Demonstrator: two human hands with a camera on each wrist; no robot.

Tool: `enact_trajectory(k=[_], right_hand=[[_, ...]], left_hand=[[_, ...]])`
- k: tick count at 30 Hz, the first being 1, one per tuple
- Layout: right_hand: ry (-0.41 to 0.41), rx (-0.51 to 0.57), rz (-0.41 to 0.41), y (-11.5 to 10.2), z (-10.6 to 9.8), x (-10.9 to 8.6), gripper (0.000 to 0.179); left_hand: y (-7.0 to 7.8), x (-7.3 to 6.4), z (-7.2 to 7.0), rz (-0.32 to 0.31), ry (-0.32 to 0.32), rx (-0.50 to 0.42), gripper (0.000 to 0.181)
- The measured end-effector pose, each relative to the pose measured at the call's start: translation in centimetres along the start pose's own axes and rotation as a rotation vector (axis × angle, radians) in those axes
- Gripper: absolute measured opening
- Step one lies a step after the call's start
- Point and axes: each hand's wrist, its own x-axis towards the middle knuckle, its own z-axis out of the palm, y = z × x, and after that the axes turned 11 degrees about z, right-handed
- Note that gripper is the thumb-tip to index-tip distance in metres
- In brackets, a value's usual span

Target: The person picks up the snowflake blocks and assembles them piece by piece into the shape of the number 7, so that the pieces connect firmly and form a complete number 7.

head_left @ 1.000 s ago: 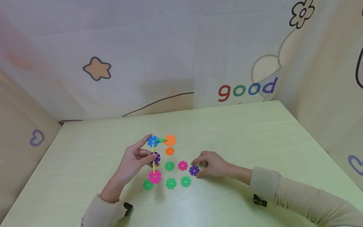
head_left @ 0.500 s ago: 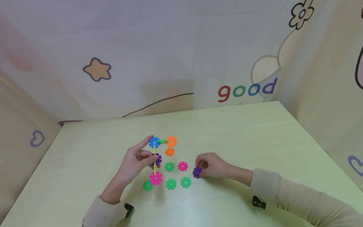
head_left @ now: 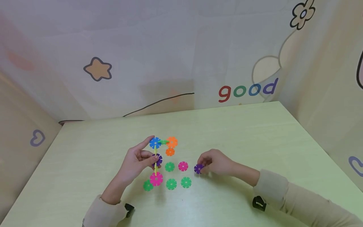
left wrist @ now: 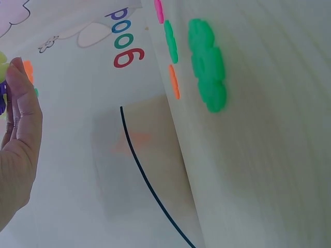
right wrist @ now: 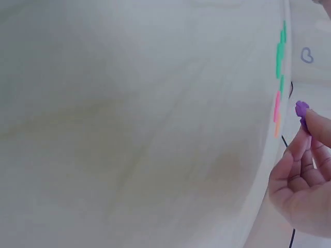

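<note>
Left of lower centre, the left hand [head_left: 135, 163] grips linked discs [head_left: 159, 160]; rightward, the right hand [head_left: 219, 163] pinches a purple disc [head_left: 197, 169].

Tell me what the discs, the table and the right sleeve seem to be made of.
Discs: probably plastic, smooth-looking, judging by the even, bright colour and crisp notches.
Table: perhaps wood or laminate, satin, as its pale top shows a soft glare; the core can't be told.
Right sleeve: matte fabric, from its soft creases; fibre unclear.

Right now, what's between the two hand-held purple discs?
Head view, left to right: a green disc, then a pink disc, both flat on the table.
</note>
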Motion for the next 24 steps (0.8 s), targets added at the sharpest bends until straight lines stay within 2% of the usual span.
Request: enact_trajectory(k=[8,16,24], right_hand=[[0.006,0.092,0.002,-0.2,-0.5,-0.2,0.010],[0.052,0.173,0.003,-1.0,-1.0,-0.2,0.010],[0.094,0.288,0.021,-1.7,-1.0,-0.5,0.012]], left_hand=[[0.2,0.0,0.2,-0.018,0.007,0.021,0.069],[0.4,-0.2,0.3,-0.001,-0.013,0.031,0.069],[0.4,-0.2,0.5,-0.024,-0.001,0.022,0.070]])
